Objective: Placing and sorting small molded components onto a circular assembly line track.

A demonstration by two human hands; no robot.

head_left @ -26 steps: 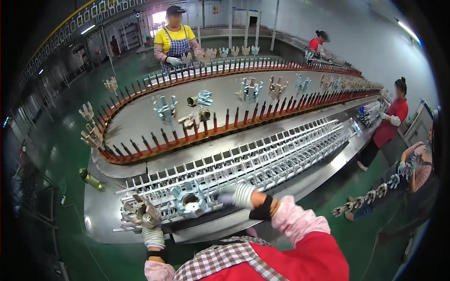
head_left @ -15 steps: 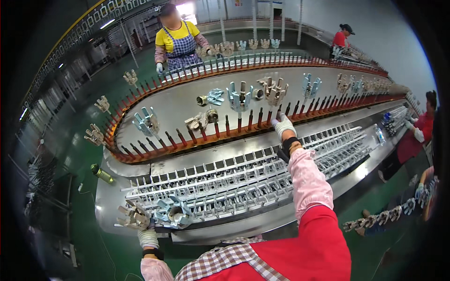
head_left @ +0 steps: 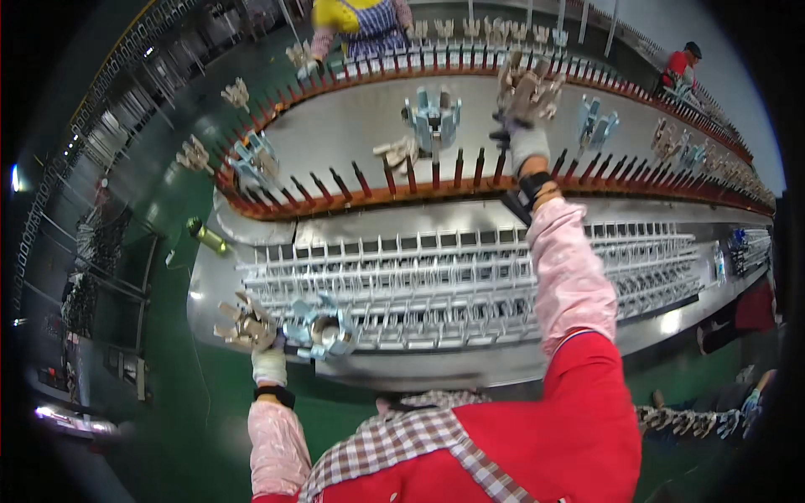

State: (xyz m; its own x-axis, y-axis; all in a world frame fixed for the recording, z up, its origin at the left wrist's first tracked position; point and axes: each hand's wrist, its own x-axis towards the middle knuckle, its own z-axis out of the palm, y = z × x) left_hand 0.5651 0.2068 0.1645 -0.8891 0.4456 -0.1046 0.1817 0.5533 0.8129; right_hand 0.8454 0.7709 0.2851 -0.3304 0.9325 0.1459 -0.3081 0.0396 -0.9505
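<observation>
Beneath a beige pronged metal piece, my right hand in a white glove closes round its stem, above the row of red spindles. My left hand, also gloved, is at the bench's near left edge. Its fingers close under another beige pronged metal piece. Right beside that, a light blue pronged piece with a round hollow touches or nearly touches the left fingertips; whether they grip it too is hidden. More blue pronged pieces stand upright on spindles along the line.
Racks of silver metal brackets cover the bench before me. A curved conveyor with dark-tipped red spindles runs behind them. A green bottle lies at the left. A co-worker in a checked apron stands across; another in red is far right.
My right hand has gone from the spindle tips up to a beige pronged piece and now grips it. My left hand keeps its pieces. The whole view has shifted.
</observation>
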